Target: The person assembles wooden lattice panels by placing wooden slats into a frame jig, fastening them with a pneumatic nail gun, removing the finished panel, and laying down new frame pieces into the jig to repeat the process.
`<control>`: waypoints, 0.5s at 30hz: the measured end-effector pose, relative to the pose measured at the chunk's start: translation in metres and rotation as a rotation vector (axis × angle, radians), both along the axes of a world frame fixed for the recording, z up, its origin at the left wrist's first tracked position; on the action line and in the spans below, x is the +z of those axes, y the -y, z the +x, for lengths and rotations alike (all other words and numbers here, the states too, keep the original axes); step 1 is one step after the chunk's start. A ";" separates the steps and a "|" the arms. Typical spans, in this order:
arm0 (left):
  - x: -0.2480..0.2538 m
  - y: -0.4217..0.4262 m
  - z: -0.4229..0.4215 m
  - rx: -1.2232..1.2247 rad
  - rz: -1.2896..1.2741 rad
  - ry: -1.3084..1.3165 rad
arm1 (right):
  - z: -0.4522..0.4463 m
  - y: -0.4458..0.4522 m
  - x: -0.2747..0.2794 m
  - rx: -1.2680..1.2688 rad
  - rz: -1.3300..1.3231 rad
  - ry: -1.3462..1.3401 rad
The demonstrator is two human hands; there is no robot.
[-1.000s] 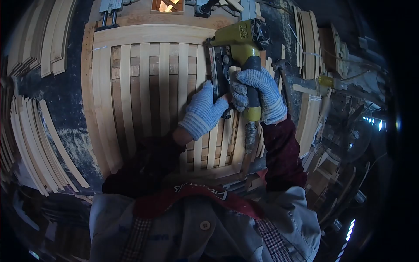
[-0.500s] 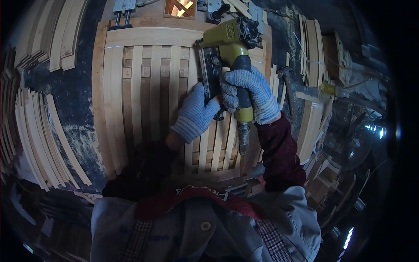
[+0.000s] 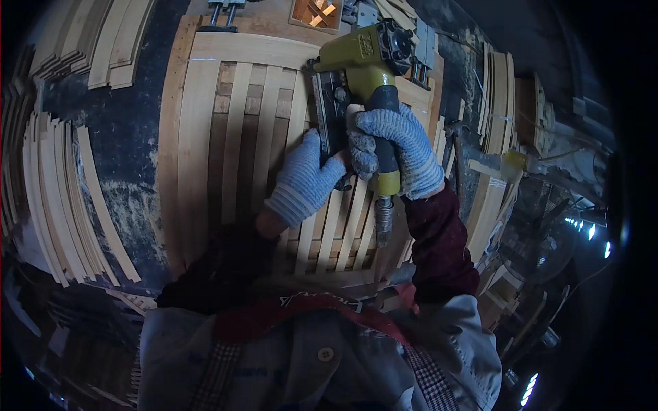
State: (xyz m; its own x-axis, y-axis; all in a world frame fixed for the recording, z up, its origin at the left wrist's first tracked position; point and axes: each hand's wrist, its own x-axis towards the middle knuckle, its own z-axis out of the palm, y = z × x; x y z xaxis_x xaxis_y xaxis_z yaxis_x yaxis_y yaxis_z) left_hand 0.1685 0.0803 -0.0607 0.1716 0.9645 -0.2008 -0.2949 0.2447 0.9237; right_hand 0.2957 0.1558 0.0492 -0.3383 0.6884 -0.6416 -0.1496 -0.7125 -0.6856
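Note:
A yellow-green pneumatic nail gun (image 3: 351,55) with a black magazine hangs over a slatted wooden panel (image 3: 250,45). My right hand (image 3: 410,145), in a blue-and-white knitted glove, is wrapped round the gun's dark handle. An air hose fitting (image 3: 384,220) sticks out of the handle's lower end. My left hand (image 3: 301,183), gloved alike, grips the lower part of the magazine, its thumb on the near end. Long pale slats (image 3: 236,113) run lengthwise in the panel, with cross pieces beneath them. Whether the gun's nose touches the wood I cannot tell.
Stacked thin wood strips (image 3: 58,198) lie at the left, with more boards (image 3: 123,41) at the upper left. Metal clamps (image 3: 221,15) and a small wooden box (image 3: 317,12) sit at the far edge. A hammer (image 3: 458,147) lies right of the panel.
The panel and bench have shifted right and slightly turned in view. Both hands and the nail gun stay at nearly the same spot in the picture, grips unchanged.

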 end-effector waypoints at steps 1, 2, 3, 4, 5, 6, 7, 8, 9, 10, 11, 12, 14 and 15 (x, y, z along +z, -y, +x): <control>0.001 0.000 -0.003 -0.007 -0.011 -0.026 | -0.003 0.000 0.001 -0.002 0.020 0.020; 0.002 0.001 -0.008 -0.018 -0.025 -0.054 | -0.007 0.002 0.001 -0.007 0.036 0.036; 0.006 0.000 -0.015 -0.031 -0.034 -0.085 | -0.010 -0.001 0.003 0.031 0.010 0.000; 0.008 -0.002 -0.021 -0.037 -0.112 -0.044 | -0.016 -0.004 0.003 0.061 0.021 -0.026; 0.011 -0.005 -0.025 -0.043 -0.118 -0.067 | -0.021 -0.007 0.002 0.091 0.032 -0.050; 0.014 -0.007 -0.029 -0.045 -0.126 -0.090 | -0.025 -0.009 -0.004 0.092 0.043 -0.060; 0.015 -0.007 -0.033 -0.046 -0.137 -0.111 | -0.027 -0.010 -0.003 0.082 0.021 -0.050; 0.012 -0.007 -0.033 -0.014 -0.101 -0.118 | -0.028 -0.011 0.000 0.078 -0.002 -0.038; 0.008 -0.004 -0.030 0.012 -0.073 -0.123 | -0.029 -0.010 0.002 0.069 -0.032 -0.023; 0.005 -0.003 -0.029 0.039 -0.040 -0.128 | -0.029 -0.010 0.001 0.076 -0.029 -0.019; 0.003 -0.004 -0.031 0.050 -0.050 -0.099 | -0.033 -0.012 0.001 0.086 -0.016 -0.023; 0.005 -0.005 -0.035 0.055 -0.062 -0.072 | -0.038 -0.013 0.002 0.091 -0.007 -0.029; 0.010 -0.007 -0.046 0.048 -0.093 -0.065 | -0.046 -0.017 -0.002 0.117 0.010 -0.061; 0.013 -0.009 -0.053 0.039 -0.113 -0.082 | -0.051 -0.020 -0.004 0.139 0.014 -0.085</control>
